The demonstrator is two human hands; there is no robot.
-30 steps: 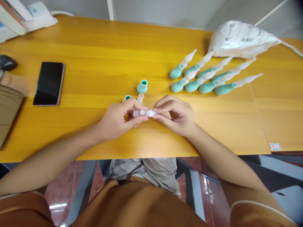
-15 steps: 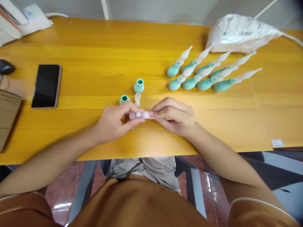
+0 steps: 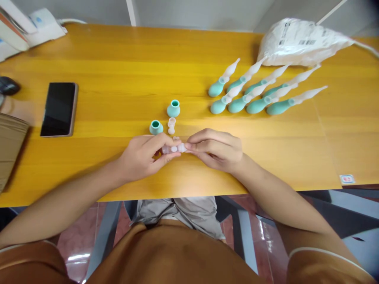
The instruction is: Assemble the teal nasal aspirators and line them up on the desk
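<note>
My left hand (image 3: 148,154) is closed around a small translucent plastic tube piece (image 3: 174,149) with a pale round spot on its side. From the right, my right hand (image 3: 217,149) pinches a whitish end of the same piece between thumb and fingers. Part of that end is hidden by the fingertips. Just beyond the hands stand two open-necked teal rubber bulbs (image 3: 173,108). Beside the nearer bulb (image 3: 156,127) sits another translucent plastic piece (image 3: 171,126), narrow in the middle.
Teal bulbs with long white nozzles (image 3: 280,105) lie in two rows at right. Behind them is a white plastic package (image 3: 302,41). A phone (image 3: 58,109), a cardboard box (image 3: 12,148) and a black mouse (image 3: 8,86) are at left. A small sticker (image 3: 347,179) is at right.
Both hands have come slightly nearer to me with the plastic piece. More of the nearer teal bulb now shows. The grip looks the same.
</note>
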